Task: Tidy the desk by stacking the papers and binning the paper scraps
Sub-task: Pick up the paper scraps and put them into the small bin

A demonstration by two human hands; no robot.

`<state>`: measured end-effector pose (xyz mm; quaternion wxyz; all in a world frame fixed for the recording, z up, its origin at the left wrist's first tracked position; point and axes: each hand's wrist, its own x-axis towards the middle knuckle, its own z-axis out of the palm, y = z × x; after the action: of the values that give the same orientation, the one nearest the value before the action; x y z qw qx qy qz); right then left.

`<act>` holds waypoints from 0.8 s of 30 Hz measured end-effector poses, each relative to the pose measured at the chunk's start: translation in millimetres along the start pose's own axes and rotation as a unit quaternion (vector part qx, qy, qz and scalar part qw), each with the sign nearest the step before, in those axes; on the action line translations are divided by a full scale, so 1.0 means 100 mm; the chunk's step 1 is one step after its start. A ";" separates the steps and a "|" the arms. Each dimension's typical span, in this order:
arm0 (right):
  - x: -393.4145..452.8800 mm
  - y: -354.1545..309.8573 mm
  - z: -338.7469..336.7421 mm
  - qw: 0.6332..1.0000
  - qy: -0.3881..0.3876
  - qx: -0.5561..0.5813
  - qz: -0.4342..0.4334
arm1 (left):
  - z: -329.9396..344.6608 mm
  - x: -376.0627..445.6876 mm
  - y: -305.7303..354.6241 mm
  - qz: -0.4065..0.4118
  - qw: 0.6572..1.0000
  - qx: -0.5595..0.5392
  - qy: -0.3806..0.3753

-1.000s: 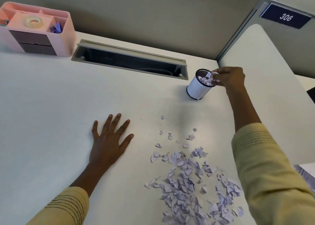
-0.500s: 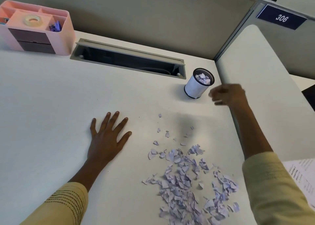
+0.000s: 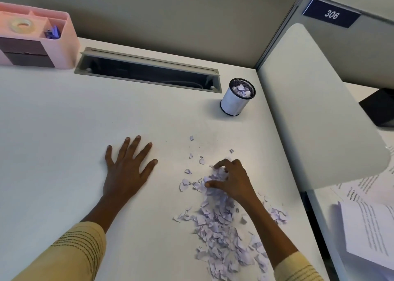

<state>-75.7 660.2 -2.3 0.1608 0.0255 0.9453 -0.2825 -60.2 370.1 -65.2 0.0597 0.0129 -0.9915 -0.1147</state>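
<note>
— Paper scraps: where are my hands?
— I see my right hand curled over the far end of the pile, fingers pinching scraps; my left hand lies flat with fingers spread on the tabletop.
— And beyond them?
— Mesh bin stands far right, scraps inside. Printed papers lie near right.

We see bright, even, soft light; faint shadows beside the cup and the left hand. Wide-angle bending at edges, slight softness throughout, no glare.
</note>
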 end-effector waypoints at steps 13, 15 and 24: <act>0.58 -0.12 -0.57 0.991 0.050 0.120 -0.019 | 0.00 0.01 0.00 0.004 1.000 0.007 -0.007; 0.71 -0.22 -0.81 0.983 0.060 0.175 -0.011 | 0.00 0.01 -0.01 0.006 1.000 0.008 -0.005; 1.64 -0.56 -1.66 0.947 0.204 0.246 -0.022 | 0.01 0.00 0.00 0.007 1.000 0.008 -0.003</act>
<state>-286.9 696.2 106.2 -0.0527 0.1009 0.8595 -0.4982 -60.5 369.8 -66.1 0.0579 0.0059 -0.9926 -0.1066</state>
